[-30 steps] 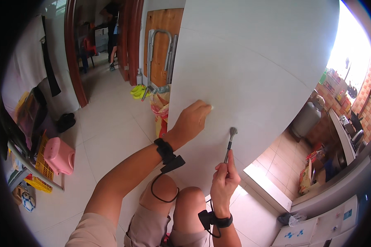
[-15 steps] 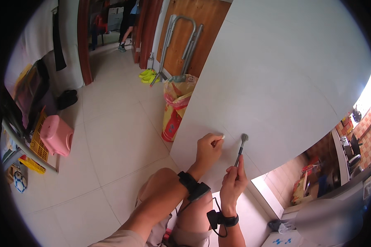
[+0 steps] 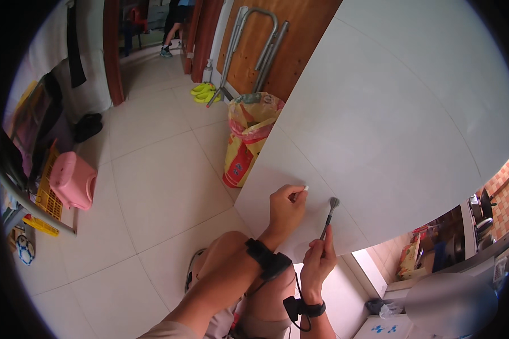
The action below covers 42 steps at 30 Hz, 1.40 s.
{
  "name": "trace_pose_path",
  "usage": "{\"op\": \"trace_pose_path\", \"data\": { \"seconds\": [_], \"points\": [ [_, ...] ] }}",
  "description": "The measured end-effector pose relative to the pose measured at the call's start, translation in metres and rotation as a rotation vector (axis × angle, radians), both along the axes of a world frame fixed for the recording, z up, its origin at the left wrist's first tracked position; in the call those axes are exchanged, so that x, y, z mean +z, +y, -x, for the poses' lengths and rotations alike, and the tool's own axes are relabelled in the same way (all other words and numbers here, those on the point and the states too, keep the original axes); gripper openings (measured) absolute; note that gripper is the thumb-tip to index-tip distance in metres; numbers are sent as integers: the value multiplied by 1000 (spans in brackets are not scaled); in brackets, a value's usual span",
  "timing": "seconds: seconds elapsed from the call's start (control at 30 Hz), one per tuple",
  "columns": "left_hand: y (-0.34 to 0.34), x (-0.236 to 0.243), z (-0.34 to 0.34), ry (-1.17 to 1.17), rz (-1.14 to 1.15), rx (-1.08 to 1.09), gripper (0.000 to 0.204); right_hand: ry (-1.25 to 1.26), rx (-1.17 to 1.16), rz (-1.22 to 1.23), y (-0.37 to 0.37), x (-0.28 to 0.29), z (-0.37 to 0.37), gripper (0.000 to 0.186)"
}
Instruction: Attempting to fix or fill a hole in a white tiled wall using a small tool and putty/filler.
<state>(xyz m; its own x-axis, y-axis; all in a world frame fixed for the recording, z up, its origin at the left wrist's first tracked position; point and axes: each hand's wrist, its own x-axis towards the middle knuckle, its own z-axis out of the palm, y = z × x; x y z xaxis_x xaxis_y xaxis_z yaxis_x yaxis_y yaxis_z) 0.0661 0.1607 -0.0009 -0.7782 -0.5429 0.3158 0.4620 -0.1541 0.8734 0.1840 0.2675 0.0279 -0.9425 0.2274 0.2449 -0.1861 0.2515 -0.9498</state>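
In my left hand (image 3: 287,210), the curled fingers pinch a small white piece (image 3: 306,188) whose tip pokes out; most of it is hidden, and its kind cannot be made out. My right hand (image 3: 319,257) is closed round the dark handle of a small brush (image 3: 330,216). The brush points up and away from me, its grey, rounded bristle head just right of my left hand. Both hands are in front of a smooth white tiled wall (image 3: 373,113). Whether the bristles touch the wall, I cannot tell. A black strap band sits on each wrist.
A yellow and red bag (image 3: 240,152) stands left of the wall, near yellow-green clogs (image 3: 203,92) and a folded metal frame (image 3: 266,51). A pink bin (image 3: 73,179) and yellow crate (image 3: 48,195) are at left. Another person's legs (image 3: 172,34) show in the doorway.
The view has shifted a little. The brush head sits slightly lower in the picture and a bit farther from the wall's tile seam. Both hands keep their grips.
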Motion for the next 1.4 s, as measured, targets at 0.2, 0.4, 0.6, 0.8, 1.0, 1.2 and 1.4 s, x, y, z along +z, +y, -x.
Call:
{"op": "trace_pose_path", "data": {
  "seconds": [0.2, 0.4, 0.6, 0.8, 1.0, 1.2, 1.4],
  "points": [
    [-12, -1, -9, -151, -112, -97, 13, 121, 36, 60, -20, 43, 18, 43],
    [-4, -14, -8, -97, -105, -74, 16, 143, 38, 70, -27, 51, 19, 43],
    [-15, 1, -10, -159, -102, -107, 16, 73, 59, 2, -18, 17, 28, 44],
    [-15, -7, -11, -183, -114, -73, 15, 298, 162, 42, -55, 89, 69, 43],
    [-20, -5, -5, -130, -11, -7, 15, 138, 154, -53, -23, 5, 51, 43],
    [-30, -4, -6, -157, -34, 25, 14, 172, 202, 24, -62, 61, 76, 42],
    [-31, -8, -2, -175, -64, 45, 16, 177, 182, 43, -54, 46, 66, 41]
  ]
}}
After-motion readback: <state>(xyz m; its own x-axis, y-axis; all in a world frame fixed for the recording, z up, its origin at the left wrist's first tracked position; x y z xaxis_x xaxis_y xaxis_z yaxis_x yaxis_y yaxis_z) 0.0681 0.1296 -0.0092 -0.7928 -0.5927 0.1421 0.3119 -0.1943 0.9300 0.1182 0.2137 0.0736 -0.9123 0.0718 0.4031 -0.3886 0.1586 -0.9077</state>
